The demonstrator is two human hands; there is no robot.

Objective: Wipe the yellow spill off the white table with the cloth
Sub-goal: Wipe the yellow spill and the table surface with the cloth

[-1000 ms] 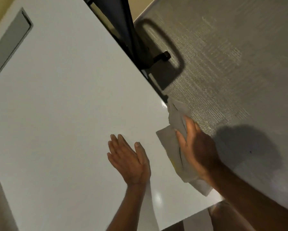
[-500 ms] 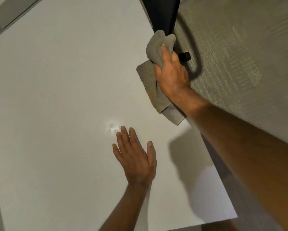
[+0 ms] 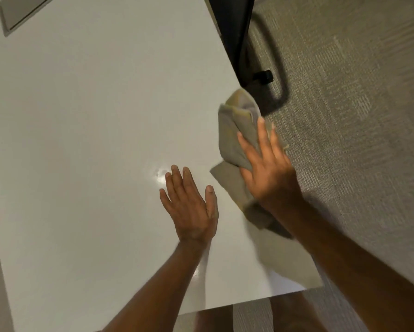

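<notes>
View from above, looking down at a white table (image 3: 86,140) that fills the left and middle of the scene. At the far left corner a grey rectangular panel (image 3: 21,13) is set flush into the tabletop. Near the middle, the left hand (image 3: 191,207) lies palm down on the table, fingers stretched out and close together, thumb spread to the side, holding nothing. A small bright glare (image 3: 159,174) shines on the surface just beyond its fingertips. To the right, at the table's right edge, the right hand (image 3: 266,171) presses down on a crumpled grey-beige cloth (image 3: 234,130), fingers spread flat over it. The cloth shows faint yellow staining along its upper folds, and part of it hangs past the edge. No yellow spill can be made out on the tabletop. Beyond the table, a dark chair base (image 3: 239,32) stands on grey carpet (image 3: 357,104) at the right
</notes>
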